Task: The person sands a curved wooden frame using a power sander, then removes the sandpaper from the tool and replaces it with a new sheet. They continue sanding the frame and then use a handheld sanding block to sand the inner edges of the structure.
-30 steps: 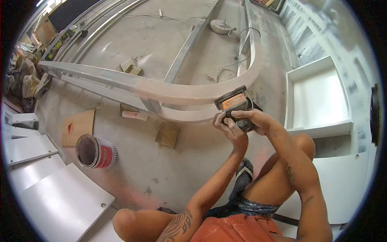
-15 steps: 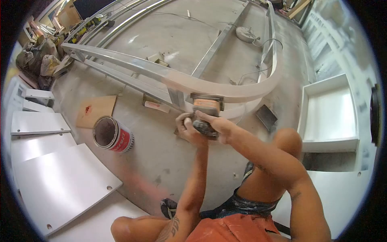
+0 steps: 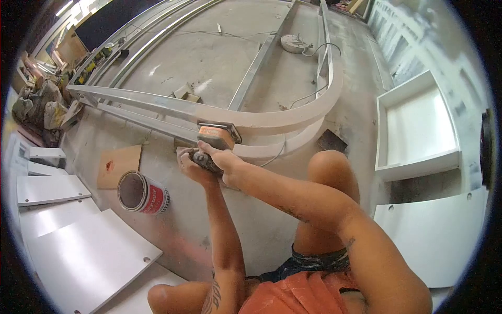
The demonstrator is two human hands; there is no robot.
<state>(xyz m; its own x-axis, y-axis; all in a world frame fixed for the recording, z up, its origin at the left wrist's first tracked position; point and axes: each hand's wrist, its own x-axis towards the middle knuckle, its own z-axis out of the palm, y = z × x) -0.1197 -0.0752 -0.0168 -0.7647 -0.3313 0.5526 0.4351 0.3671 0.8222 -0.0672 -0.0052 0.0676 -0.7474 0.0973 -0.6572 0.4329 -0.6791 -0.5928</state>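
Observation:
An orange and black power sander (image 3: 215,137) is held in both hands against the curved front corner of a metal frame (image 3: 246,119), whose bend is coated pale beige. My left hand (image 3: 192,166) is wrapped round the black rear part of the tool. Gripping its body from the right side, my right hand (image 3: 225,163) has its thumb along the top. The sander's flat pad is tilted and faces the outer side of the frame. Where the pad meets the frame is partly hidden by the tool.
An open can with a red label (image 3: 155,199) stands at the left beside a brown board (image 3: 123,163). White panels (image 3: 89,256) lie at the left. A white tray-like box (image 3: 418,125) is at the right. A cable and a round disc (image 3: 294,44) lie inside the frame.
Both hands and the sander have moved left along the frame, and the sander is now turned at more of an angle. The whole view has shifted slightly.

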